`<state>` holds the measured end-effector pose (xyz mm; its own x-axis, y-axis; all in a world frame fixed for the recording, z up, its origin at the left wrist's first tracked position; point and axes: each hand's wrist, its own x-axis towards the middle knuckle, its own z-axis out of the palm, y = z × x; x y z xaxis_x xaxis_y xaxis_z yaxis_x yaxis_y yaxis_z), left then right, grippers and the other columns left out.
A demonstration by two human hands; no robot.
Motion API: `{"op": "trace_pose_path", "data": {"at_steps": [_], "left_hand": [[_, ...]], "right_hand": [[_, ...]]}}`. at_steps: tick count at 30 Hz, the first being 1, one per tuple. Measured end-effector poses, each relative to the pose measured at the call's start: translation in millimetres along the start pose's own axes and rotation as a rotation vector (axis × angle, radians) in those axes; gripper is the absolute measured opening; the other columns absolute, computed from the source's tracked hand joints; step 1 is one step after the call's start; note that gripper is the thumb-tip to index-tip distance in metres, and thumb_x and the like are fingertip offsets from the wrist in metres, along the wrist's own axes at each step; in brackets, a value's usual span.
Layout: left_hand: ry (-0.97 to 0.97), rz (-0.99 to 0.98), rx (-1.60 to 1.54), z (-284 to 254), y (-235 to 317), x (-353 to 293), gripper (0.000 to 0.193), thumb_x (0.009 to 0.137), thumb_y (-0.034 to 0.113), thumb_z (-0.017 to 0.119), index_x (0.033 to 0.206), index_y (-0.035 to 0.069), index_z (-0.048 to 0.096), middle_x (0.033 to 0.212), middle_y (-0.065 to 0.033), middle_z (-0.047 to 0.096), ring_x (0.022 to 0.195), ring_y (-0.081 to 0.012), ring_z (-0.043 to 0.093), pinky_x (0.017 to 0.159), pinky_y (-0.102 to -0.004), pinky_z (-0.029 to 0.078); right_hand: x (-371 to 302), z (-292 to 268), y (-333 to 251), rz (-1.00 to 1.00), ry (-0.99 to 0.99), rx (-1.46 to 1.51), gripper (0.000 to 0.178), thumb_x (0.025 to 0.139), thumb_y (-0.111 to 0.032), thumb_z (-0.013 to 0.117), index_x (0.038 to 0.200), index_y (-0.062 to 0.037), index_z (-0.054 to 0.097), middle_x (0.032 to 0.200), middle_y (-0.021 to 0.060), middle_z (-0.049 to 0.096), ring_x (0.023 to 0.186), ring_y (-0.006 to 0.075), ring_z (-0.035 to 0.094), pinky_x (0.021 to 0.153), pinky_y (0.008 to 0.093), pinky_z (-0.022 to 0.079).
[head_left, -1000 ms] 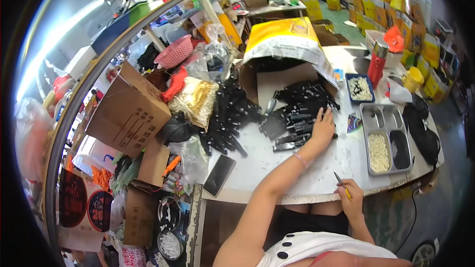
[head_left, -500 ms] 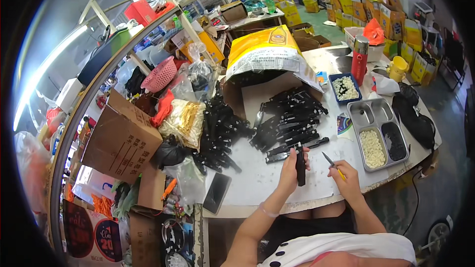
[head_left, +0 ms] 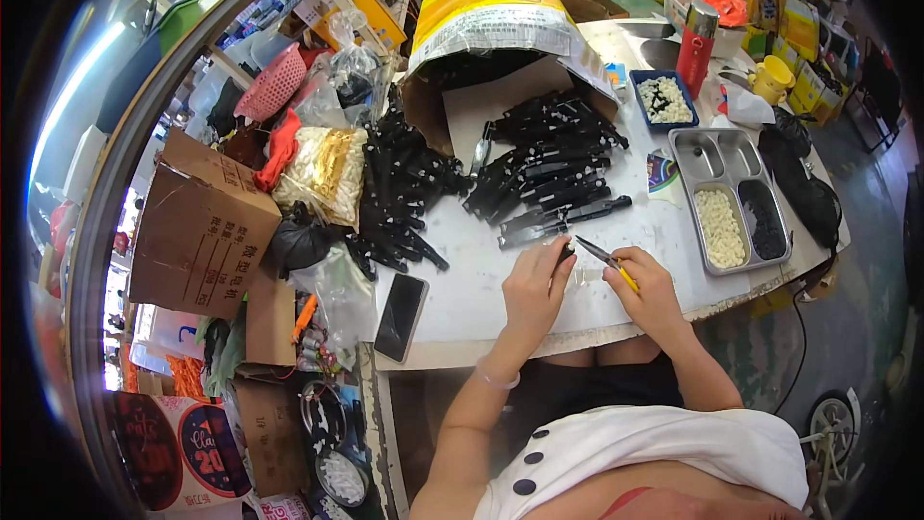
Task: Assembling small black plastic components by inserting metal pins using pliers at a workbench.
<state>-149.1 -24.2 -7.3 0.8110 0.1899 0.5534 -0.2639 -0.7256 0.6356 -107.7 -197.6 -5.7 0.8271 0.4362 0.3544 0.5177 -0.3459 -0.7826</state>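
Observation:
Near the front of the white table, my left hand is closed around a black elongated part, mostly hidden by the fingers. My right hand grips a slim pointed tool with a yellow handle and dark grey tip; its exact kind is unclear. That tip reaches the end of the part at my left fingertips; whether they touch I cannot tell. Just beyond lies a row of long black parts with small white bits on them. More black parts are heaped to the left.
A steel divided tray holds cream pellets and small black pieces on the right. Behind it are a blue basket and a red flask. An open yellow carton stands at the back, a phone at the front left.
My hands have come together, the tool's tip moving left to the part. The part has turned and is now mostly covered by my left hand. The whole view has shifted.

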Motion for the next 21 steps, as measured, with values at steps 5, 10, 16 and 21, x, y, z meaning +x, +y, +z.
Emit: {"op": "trace_pose_path", "data": {"at_steps": [5,10,16,21], "left_hand": [[0.060,0.153,0.331,-0.7,-3.0,-7.1,0.023,0.082,0.016,0.067,0.102,0.006,0.064,0.071,-0.0070,0.058,0.059,-0.0211,0.053,0.053,-0.0310,0.043],[-0.242,-0.331,-0.261,-23.6,-2.5,-25.8,0.020,0.091,0.020,0.058,0.101,0.003,0.061,0.063,-0.0023,0.051,0.051,-0.0119,0.045,0.049,-0.0251,0.037],[-0.637,-0.836,-0.741,-92.9,10.6,-86.9,0.026,0.098,0.024,0.047,0.103,0.001,0.058,0.061,0.0025,0.046,0.051,-0.0042,0.038,0.048,-0.0197,0.030],[-0.998,-0.439,0.333,-128.3,-42.4,-150.7,0.032,0.093,0.019,0.055,0.117,-0.001,0.058,0.091,-0.0077,0.065,0.082,-0.0161,0.060,0.071,-0.0280,0.047]], "right_hand": [[-1.6,5.2,-2.8,-0.052,-0.040,-0.033,0.019,0.085,-0.013,0.062,0.083,0.0059,0.061,0.090,0.0153,0.060,0.078,0.0306,0.059,0.071,0.0350,0.047],[-16.9,18.5,11.2,-0.167,-0.065,-0.045,0.018,0.081,-0.013,0.067,0.077,0.0017,0.058,0.082,0.0129,0.058,0.075,0.0308,0.057,0.067,0.0377,0.047],[-59.7,39.7,1.7,-0.340,-0.338,0.091,0.020,0.079,-0.018,0.070,0.077,-0.0013,0.059,0.086,0.0108,0.061,0.078,0.0294,0.058,0.070,0.0374,0.047],[-61.3,42.0,6.6,-0.184,-0.356,0.224,0.017,0.078,-0.014,0.071,0.078,-0.0005,0.059,0.097,0.0106,0.063,0.088,0.0288,0.059,0.076,0.0356,0.047]]}}
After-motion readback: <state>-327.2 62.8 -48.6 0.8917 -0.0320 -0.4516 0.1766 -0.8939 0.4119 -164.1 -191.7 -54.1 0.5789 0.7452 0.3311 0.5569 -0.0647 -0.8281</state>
